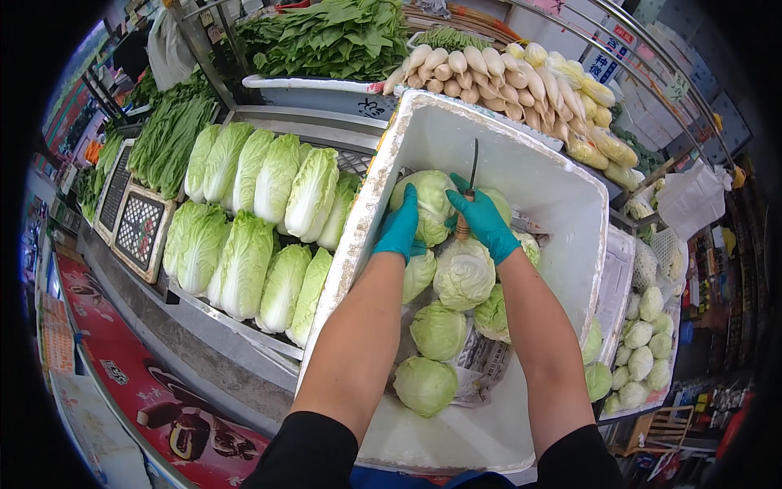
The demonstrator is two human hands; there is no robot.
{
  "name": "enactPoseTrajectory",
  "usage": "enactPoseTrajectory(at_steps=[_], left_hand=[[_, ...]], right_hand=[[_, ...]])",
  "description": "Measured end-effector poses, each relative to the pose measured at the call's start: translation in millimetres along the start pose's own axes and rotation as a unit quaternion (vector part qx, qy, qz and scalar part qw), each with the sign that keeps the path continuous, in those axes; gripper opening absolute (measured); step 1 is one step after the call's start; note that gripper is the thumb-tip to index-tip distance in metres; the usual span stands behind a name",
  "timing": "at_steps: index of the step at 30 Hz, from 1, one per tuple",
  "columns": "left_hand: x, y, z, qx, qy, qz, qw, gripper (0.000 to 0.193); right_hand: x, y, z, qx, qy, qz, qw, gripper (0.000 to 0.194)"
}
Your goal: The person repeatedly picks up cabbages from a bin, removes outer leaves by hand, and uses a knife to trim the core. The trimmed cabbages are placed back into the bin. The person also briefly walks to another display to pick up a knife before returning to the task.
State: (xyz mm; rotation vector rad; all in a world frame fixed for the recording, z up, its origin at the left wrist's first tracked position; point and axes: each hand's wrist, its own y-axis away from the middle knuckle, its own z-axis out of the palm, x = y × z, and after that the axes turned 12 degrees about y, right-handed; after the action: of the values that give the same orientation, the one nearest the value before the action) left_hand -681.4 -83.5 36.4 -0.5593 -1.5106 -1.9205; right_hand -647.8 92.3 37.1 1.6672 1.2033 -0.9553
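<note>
In a deep white foam box, my left hand, in a teal glove, cups the left side of a round green cabbage. My right hand, gloved the same way, is closed around the wooden handle of a knife. Its thin, dark blade points away from me, with the fingers close to the cabbage's right side. Below the hands sit more cabbages: a pale one, a green one and another nearest me. Printed newspaper lies beneath them.
Napa cabbages stand in rows left of the box. White radishes and wrapped napa cabbages are piled behind it, beside leafy greens. Small cabbages fill a tray at right. A metal rail crosses the upper right.
</note>
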Motion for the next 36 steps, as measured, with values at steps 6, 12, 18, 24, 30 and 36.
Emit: enactPoseTrajectory(at_steps=[6,12,18,24,30,36], left_hand=[[-6,-2,1,-0.009,-0.025,0.038,0.999,0.088],[-11,10,5,-0.033,-0.015,0.247,0.968,0.09],[-8,62,5,-0.248,0.068,0.129,0.958,0.089],[-8,132,33,-0.491,0.181,0.131,0.842,0.093],[-19,242,82,-0.617,0.17,0.146,0.755,0.099],[-120,370,139,-0.631,-0.009,0.153,0.761,0.083]], right_hand=[[-1,28,5,-0.03,0.055,0.083,0.995,0.063],[-6,62,11,0.056,0.004,-0.029,0.998,0.07],[-64,118,-18,0.168,0.175,-0.294,0.924,0.076],[-122,239,-63,0.179,0.132,-0.306,0.926,0.068],[-82,345,-105,0.294,-0.399,-0.184,0.849,0.051],[34,455,-161,0.197,-0.661,-0.241,0.683,0.049]])
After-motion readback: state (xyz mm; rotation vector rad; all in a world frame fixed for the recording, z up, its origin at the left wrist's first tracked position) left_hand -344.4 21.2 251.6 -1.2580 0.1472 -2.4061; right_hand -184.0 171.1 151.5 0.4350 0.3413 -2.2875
